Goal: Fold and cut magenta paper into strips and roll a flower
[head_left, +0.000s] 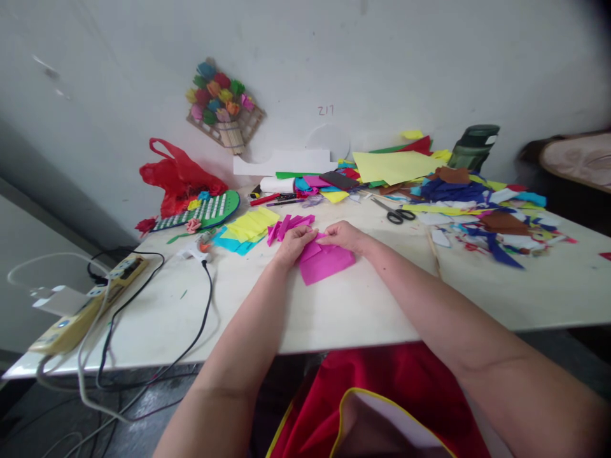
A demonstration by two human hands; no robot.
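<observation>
A sheet of magenta crepe paper (324,266) lies on the table in front of me, its upper part between my two hands. The fingers of my left hand (296,243) pinch a folded bit of it at the upper left. My right hand (344,236) is closed on the paper at its upper right, fingertips close to the left ones. Just beyond my left hand rests a small heap of folded magenta paper strips (290,226). Yellow paper pieces (251,224) overlap blue paper pieces (233,243) farther left.
Black scissors (400,216) lie beyond my right hand, near a wooden stick (434,254). Colored paper scraps (496,222) cover the right. At the left are a glue gun (195,251) with its cord, a power strip (90,308) and a red plastic bag (176,172). A green bottle (475,147) stands behind.
</observation>
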